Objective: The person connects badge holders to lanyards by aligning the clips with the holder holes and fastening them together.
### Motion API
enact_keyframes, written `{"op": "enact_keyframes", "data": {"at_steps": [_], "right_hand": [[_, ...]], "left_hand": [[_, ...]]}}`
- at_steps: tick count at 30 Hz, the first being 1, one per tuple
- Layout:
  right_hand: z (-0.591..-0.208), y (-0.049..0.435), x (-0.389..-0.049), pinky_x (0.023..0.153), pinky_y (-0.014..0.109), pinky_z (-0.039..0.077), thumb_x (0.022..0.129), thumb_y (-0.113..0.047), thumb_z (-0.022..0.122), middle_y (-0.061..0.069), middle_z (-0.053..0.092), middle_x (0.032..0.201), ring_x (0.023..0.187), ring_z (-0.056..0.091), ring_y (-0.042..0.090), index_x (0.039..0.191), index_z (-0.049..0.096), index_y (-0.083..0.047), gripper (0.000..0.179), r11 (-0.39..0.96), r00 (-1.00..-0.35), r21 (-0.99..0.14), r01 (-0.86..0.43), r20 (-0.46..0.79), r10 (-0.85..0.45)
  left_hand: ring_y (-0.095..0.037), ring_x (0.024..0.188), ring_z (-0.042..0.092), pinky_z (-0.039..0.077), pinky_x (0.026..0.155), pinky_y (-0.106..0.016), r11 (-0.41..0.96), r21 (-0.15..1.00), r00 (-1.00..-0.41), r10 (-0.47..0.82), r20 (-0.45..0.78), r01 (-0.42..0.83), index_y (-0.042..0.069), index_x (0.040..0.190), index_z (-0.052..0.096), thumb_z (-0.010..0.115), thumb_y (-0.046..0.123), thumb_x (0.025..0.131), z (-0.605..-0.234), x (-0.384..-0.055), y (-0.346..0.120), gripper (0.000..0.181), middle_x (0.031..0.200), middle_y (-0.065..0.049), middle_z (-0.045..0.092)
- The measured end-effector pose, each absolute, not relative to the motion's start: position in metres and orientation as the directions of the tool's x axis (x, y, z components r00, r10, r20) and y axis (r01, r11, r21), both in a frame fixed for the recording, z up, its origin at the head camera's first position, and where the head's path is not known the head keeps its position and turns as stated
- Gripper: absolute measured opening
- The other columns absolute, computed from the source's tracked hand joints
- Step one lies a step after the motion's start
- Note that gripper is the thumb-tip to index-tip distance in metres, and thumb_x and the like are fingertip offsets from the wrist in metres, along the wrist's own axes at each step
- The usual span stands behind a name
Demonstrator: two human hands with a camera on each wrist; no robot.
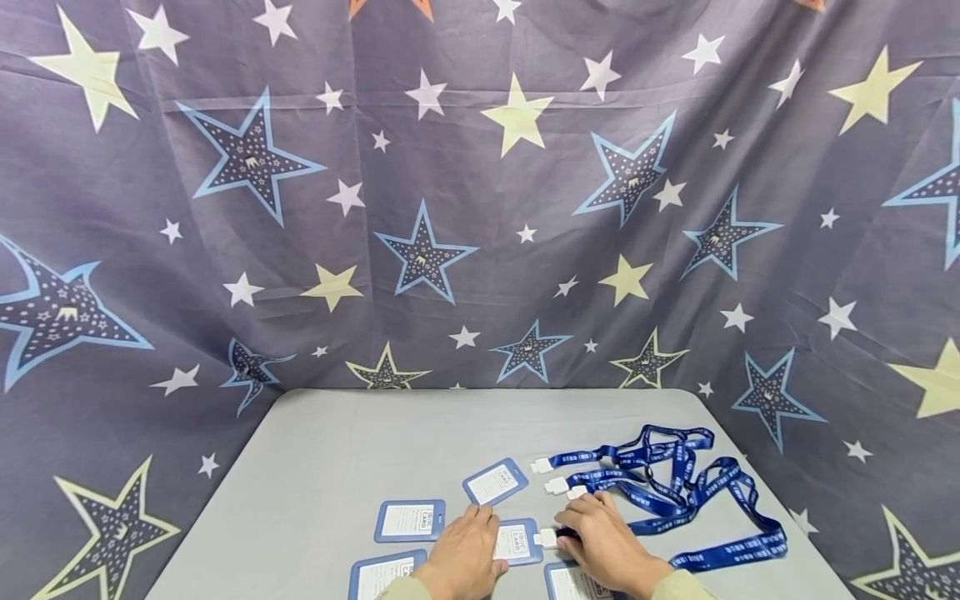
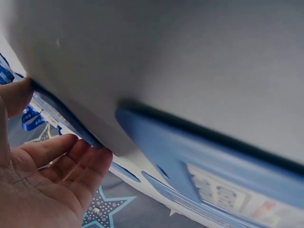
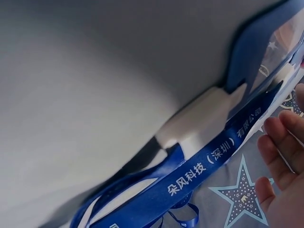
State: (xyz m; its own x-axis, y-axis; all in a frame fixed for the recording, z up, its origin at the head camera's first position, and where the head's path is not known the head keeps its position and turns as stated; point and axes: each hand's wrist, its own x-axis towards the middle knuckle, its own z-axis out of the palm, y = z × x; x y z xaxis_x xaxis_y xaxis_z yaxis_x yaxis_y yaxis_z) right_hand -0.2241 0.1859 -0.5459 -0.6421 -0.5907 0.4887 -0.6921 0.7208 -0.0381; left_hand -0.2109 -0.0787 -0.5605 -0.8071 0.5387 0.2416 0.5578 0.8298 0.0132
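In the head view my left hand (image 1: 467,554) holds a blue-framed badge holder (image 1: 517,542) flat at the table. The left wrist view shows my thumb at one edge of this badge holder (image 2: 61,111) and my fingertips at the other. A white clip (image 1: 548,538) meets the slotted end of that holder. Just behind the clip, my right hand (image 1: 606,537) pinches the dark blue strap of a lanyard between thumb and forefinger. Another badge holder (image 1: 573,582) lies partly under my right hand; its white clip (image 3: 199,116) shows in the right wrist view.
More badge holders lie nearby: one tilted (image 1: 495,482) behind my hands and two at the left, one level (image 1: 410,521) and one nearer (image 1: 375,575). Blue lanyards (image 1: 667,479) with white clips (image 1: 542,467) sprawl across the table's right side. A star-patterned curtain (image 1: 465,208) surrounds the table (image 1: 337,442).
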Motion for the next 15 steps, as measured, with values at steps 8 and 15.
{"op": "enact_keyframes", "data": {"at_steps": [8, 15], "right_hand": [[-0.5446, 0.1884, -0.2238, 0.087, 0.041, 0.043, 0.084, -0.025, 0.084, -0.006, 0.07, 0.098, 0.095, 0.06, 0.013, 0.103, 0.077, -0.015, 0.023, 0.737, -0.661, -0.04, -0.675, 0.477, -0.579], [-0.5457, 0.1904, -0.2239, 0.087, 0.042, 0.043, 0.084, -0.026, 0.084, -0.006, 0.071, 0.099, 0.095, 0.06, 0.013, 0.103, 0.077, -0.015, 0.023, 0.743, -0.667, -0.039, -0.669, 0.472, -0.576]], "left_hand": [[-0.019, 0.102, 0.054, 0.054, 0.093, -0.036, 0.83, 0.046, -0.815, 0.533, 0.229, 0.556, -0.001, 0.12, 0.065, 0.076, 0.048, 0.087, -0.5559, -0.2085, -0.0805, 0.061, 0.106, -0.005, 0.057], [-0.019, 0.106, 0.055, 0.053, 0.097, -0.037, 0.83, 0.065, -0.82, 0.531, 0.212, 0.554, -0.001, 0.125, 0.063, 0.074, 0.051, 0.088, -0.5522, -0.2069, -0.082, 0.065, 0.111, -0.005, 0.057]]}}
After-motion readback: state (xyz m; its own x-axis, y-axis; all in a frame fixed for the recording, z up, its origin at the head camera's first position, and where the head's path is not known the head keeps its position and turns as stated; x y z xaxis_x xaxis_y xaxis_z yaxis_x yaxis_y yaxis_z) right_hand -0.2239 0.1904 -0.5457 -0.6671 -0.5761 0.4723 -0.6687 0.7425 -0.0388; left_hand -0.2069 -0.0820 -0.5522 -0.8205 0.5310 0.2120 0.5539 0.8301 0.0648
